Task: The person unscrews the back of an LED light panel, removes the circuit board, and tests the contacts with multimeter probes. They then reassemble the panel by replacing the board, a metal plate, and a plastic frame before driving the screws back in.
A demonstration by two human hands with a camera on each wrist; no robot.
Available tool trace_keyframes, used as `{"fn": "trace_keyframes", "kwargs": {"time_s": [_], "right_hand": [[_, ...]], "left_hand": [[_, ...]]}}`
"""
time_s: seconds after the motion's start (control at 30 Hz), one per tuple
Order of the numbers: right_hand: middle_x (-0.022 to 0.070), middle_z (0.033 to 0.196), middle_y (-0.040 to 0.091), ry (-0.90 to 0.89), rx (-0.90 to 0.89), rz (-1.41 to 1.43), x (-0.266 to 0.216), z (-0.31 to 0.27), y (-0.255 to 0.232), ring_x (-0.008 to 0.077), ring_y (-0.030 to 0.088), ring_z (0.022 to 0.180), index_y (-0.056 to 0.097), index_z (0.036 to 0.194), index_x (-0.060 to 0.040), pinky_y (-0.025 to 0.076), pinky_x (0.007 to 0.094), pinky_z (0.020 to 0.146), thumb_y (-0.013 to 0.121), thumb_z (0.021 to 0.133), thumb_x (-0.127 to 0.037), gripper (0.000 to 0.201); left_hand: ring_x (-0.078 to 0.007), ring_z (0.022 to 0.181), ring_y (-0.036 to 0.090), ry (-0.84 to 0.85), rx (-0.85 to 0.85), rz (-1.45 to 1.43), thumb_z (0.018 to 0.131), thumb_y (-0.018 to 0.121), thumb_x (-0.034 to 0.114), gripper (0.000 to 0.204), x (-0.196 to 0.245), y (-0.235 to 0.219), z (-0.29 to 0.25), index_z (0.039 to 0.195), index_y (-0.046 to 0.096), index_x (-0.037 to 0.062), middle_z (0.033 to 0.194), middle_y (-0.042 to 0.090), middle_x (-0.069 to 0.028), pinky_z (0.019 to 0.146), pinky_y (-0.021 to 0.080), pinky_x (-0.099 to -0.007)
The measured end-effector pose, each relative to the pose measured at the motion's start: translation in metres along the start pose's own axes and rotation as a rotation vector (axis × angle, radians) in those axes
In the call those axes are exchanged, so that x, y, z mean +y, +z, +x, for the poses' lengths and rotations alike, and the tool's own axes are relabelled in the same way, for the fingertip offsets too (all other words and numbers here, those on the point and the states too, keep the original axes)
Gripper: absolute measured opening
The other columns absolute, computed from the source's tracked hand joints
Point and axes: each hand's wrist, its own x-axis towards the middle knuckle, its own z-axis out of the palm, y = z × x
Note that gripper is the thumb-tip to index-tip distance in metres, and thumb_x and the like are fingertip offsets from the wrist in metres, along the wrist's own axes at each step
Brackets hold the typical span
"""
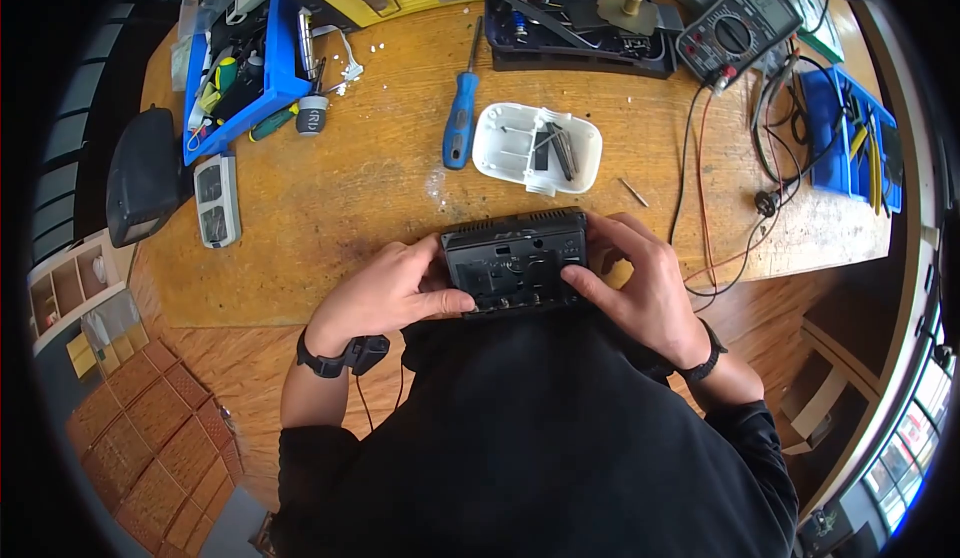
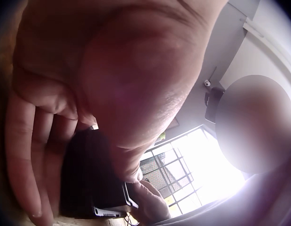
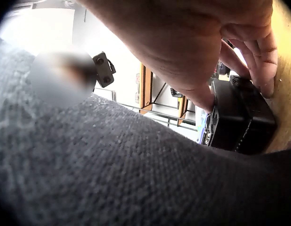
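Note:
A black plastic electronics housing (image 1: 518, 266) with vent slots along its far edge and small connectors along its near edge is at the table's front edge, close to the person's body. The left hand (image 1: 385, 283) grips its left side, thumb on the near left corner. At the right side, the right hand (image 1: 645, 283) holds it with the thumb on the face and the fingers around the far corner. A seam between two halves of the housing (image 3: 242, 115) shows in the right wrist view. In the left wrist view the housing (image 2: 89, 174) is a dark shape between thumb and fingers.
Beyond the housing lie a blue-handled screwdriver (image 1: 460, 118), a white plastic shell (image 1: 500, 163) with screws in it and a small metal bit (image 1: 634, 193). A multimeter (image 1: 735, 33) with leads is at the back right. Blue bins (image 1: 285, 83) of tools stand left and right.

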Motion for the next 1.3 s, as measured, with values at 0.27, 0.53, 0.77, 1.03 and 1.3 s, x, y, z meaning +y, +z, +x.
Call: {"fn": "trace_keyframes", "kwargs": {"time_s": [0.27,0.53,0.77,1.03,1.3], "right_hand": [[0.0128,0.105,0.067,0.068,0.039,-0.001,-0.002,0.010,0.002,0.0200,0.069,0.080,0.068,0.139,0.0077,0.058,0.0330,0.074,0.090,0.093,-0.021,0.058],[0.0078,0.093,0.065,-0.046,0.119,-0.045,0.018,0.006,0.014,0.0177,0.066,0.075,0.065,0.141,0.0036,0.056,0.0313,0.068,0.089,0.092,-0.023,0.060],[0.0070,0.092,0.064,-0.146,0.249,0.071,0.039,-0.001,0.026,0.0163,0.064,0.073,0.066,0.139,0.0013,0.054,0.0296,0.065,0.093,0.090,-0.028,0.063],[0.0079,0.095,0.067,-0.207,0.199,0.209,0.045,-0.002,0.017,0.0157,0.067,0.072,0.066,0.134,0.0020,0.055,0.0301,0.065,0.089,0.095,-0.017,0.049],[0.0090,0.095,0.070,-0.176,-0.016,0.380,0.054,0.003,-0.006,0.0165,0.073,0.075,0.059,0.140,0.0025,0.059,0.0310,0.067,0.083,0.101,-0.013,0.048]], "left_hand": [[-0.0296,0.083,0.080,0.012,-0.002,-0.047,0.093,0.086,0.054,0.068,-0.015,0.001,0.009,0.119,0.066,-0.0052,0.094,0.081,-0.0182,0.079,0.063,-0.0405],[-0.0248,0.081,0.081,-0.004,-0.020,-0.095,0.095,0.086,0.050,0.065,-0.011,-0.005,0.012,0.122,0.066,-0.0056,0.095,0.081,-0.0167,0.075,0.064,-0.0360],[-0.0197,0.071,0.078,-0.099,-0.031,-0.242,0.096,0.086,0.045,0.061,-0.001,-0.004,0.014,0.123,0.066,-0.0058,0.090,0.080,-0.0143,0.066,0.062,-0.0324],[-0.0166,0.089,0.075,0.052,0.588,0.284,0.088,0.091,0.013,0.038,0.036,-0.010,0.018,0.119,0.071,0.0041,0.101,0.077,-0.0051,0.074,0.059,-0.0330],[-0.0363,0.141,0.057,0.437,0.450,0.947,0.075,0.094,0.018,0.081,0.089,-0.031,0.078,0.149,0.063,0.0076,0.150,0.064,-0.0134,0.122,0.045,-0.0508]]}}
